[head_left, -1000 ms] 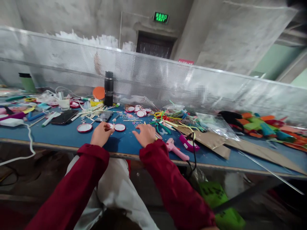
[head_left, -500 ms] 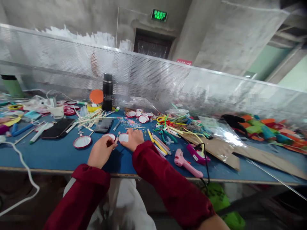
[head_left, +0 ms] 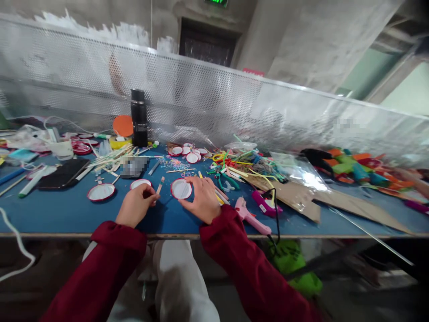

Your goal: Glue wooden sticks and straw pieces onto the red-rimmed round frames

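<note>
My left hand (head_left: 136, 205) is closed, pinching a short pale stick (head_left: 160, 185) with a green band near its upper end. My right hand (head_left: 205, 199) grips a round white lid with a red rim (head_left: 181, 189) by its right side, tilted, its pale inner face showing. A gap of blue tabletop separates stick and lid. Behind my left hand lies another red-rimmed lid (head_left: 140, 183), partly hidden by the hand. Further left a larger lid (head_left: 101, 192) rests flat. Several marker-like sticks (head_left: 221, 197) lie partly behind my right hand.
A pink glue gun (head_left: 251, 217) and a purple corded device (head_left: 267, 205) lie to the right. Cardboard (head_left: 284, 199) and a pipe-cleaner pile (head_left: 254, 165) are behind them. A black bottle (head_left: 139, 118) stands at the back; a dark phone (head_left: 65, 174) lies left.
My right hand has moved right with the lid, widening the gap from my left hand. The stick stays in my left hand. The whole view has shifted slightly.
</note>
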A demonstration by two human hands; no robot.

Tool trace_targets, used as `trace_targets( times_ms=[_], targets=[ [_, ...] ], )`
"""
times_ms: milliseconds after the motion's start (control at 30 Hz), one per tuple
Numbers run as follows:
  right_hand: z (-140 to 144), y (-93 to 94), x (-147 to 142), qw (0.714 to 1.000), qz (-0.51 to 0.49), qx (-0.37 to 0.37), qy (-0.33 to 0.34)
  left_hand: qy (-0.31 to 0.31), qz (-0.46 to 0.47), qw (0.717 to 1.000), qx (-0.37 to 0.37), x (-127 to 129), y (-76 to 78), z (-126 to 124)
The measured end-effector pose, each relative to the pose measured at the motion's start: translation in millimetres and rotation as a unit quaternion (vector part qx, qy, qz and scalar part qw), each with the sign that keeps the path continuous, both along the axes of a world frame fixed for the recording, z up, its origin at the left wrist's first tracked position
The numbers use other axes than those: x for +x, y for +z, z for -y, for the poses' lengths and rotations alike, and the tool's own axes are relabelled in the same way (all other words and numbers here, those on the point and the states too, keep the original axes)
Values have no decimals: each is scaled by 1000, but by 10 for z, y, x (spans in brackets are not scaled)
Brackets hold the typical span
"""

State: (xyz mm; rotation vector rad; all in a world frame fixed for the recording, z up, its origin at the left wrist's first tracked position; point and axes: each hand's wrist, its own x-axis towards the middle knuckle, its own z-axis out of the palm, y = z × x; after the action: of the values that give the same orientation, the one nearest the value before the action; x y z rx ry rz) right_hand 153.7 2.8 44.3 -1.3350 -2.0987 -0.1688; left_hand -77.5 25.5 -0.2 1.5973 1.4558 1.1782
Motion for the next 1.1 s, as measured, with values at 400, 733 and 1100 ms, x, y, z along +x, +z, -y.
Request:
trace_targets(
  times_ms=[400, 733, 1100],
  targets=[
    [107, -105, 182, 996, -36, -30, 80, 65, -230, 968, 79, 135, 130, 71],
    [469, -20, 167, 983, -52, 18, 178, -83, 75, 994, 19, 506, 224, 667],
    [589, -149, 119, 960, -195, -14, 202, -82, 96, 991, 43, 478, 231, 873]
  ],
)
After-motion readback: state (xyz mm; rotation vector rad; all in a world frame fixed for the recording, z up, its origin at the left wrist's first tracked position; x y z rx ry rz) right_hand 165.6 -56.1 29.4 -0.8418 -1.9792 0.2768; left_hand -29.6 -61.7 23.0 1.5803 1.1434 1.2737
